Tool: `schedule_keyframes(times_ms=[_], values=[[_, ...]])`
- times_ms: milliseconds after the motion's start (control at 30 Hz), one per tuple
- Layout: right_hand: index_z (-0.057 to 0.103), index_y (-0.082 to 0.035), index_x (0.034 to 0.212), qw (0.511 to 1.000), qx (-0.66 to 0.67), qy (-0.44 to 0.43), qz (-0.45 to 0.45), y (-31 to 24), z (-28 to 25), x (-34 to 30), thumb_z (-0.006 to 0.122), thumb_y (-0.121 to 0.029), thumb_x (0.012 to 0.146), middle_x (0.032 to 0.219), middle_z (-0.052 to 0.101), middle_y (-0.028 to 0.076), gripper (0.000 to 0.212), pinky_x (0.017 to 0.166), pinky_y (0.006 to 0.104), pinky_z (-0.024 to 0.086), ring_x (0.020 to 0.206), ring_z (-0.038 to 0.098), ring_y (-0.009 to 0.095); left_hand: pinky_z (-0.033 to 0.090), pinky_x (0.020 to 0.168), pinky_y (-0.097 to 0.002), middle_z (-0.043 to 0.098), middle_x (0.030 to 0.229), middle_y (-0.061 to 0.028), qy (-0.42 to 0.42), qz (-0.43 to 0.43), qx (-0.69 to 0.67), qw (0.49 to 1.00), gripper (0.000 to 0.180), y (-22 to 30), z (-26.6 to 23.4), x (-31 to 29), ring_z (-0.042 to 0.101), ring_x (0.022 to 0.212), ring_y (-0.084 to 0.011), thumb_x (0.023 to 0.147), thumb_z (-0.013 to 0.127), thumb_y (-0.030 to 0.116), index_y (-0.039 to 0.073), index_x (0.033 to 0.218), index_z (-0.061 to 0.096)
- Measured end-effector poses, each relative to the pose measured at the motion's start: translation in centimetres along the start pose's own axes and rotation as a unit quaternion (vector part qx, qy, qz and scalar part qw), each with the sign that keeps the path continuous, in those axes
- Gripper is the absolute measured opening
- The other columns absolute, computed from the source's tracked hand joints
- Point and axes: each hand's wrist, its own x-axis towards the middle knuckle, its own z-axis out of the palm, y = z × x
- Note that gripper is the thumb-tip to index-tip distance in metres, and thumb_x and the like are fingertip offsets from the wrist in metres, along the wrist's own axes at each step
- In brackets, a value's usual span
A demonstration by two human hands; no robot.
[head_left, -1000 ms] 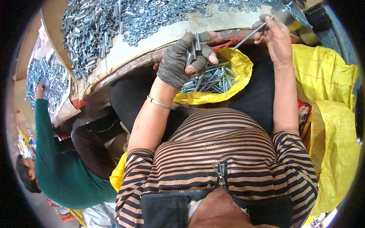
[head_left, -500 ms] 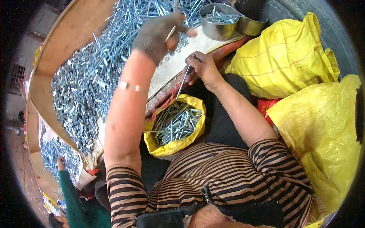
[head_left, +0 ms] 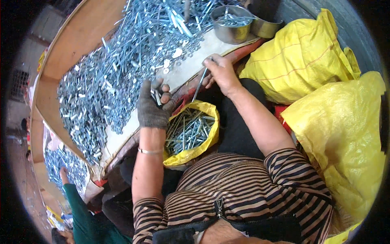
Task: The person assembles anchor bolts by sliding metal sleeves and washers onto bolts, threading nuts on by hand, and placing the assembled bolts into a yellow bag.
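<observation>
My left hand (head_left: pixel 154 107), in a grey fingerless glove, is curled over the near edge of the metal heap, beside the open yellow bag. It grips a few short metal sleeves (head_left: pixel 157 97). My right hand (head_left: pixel 222 75), bare, is closed on a long thin metal bolt (head_left: pixel 199 86) whose lower end slants down to the bag's far rim. The open yellow bag (head_left: pixel 199 154) rests at my lap, filled with long bolts (head_left: pixel 191 129). Beyond my left hand are loose washers (head_left: pixel 166 63), short sleeves (head_left: pixel 79 105) and long bolts (head_left: pixel 150 36).
A round metal cup (head_left: pixel 231 34) with bolts stands at the back, beside another curved metal container (head_left: pixel 266 29). Full yellow sacks (head_left: pixel 300 61) lie to the right. A curved board (head_left: pixel 65 53) walls the heap. A co-worker's green sleeve (head_left: pixel 75 207) shows at lower left.
My left hand has come back from the long bolts toward me, down beside the bag, and sleeves now show in its fingers. My right hand stays nearly in place with its bolt.
</observation>
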Motion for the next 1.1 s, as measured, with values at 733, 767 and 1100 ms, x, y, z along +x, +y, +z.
schedule_keyframes(times_ms=[733,767,1100], values=[[0.054,-0.003,0.098,0.984,0.002,-0.09,-0.152,-4.5,10.6,-4.8,0.044,-0.029,0.096,0.081,0.064,0.017,0.028,0.049,0.0285,0.052,0.058,0.06,0.018,0.053,0.072,-0.0227,0.057,0.117,-0.0166,-0.117,0.199,-0.008,0.973,0.048,-1.4,-8.4,-7.4,0.061,0.1,-0.0212,0.077,0.054,-0.011,-0.001,0.123,0.044],[0.054,-0.003,0.098,0.983,-0.001,-0.096,-0.159,-4.5,11.0,-4.8,0.045,-0.029,0.096,0.081,0.064,0.017,0.028,0.05,0.0288,0.052,0.058,0.06,0.018,0.052,0.074,-0.0225,0.057,0.117,-0.0158,-0.12,0.167,-0.053,0.977,0.051,-1.2,-8.5,-7.4,0.061,0.102,-0.0211,0.075,0.055,-0.013,0.0,0.123,0.044],[0.053,-0.002,0.098,0.979,0.0,-0.107,-0.172,-4.2,12.4,-5.8,0.044,-0.026,0.096,0.08,0.064,0.017,0.026,0.05,0.0288,0.053,0.057,0.061,0.019,0.052,0.077,-0.0232,0.058,0.114,-0.0125,-0.065,0.233,0.096,0.965,0.045,-2.5,-8.7,-6.9,0.059,0.105,-0.0217,0.08,0.051,-0.007,0.001,0.124,0.044]])
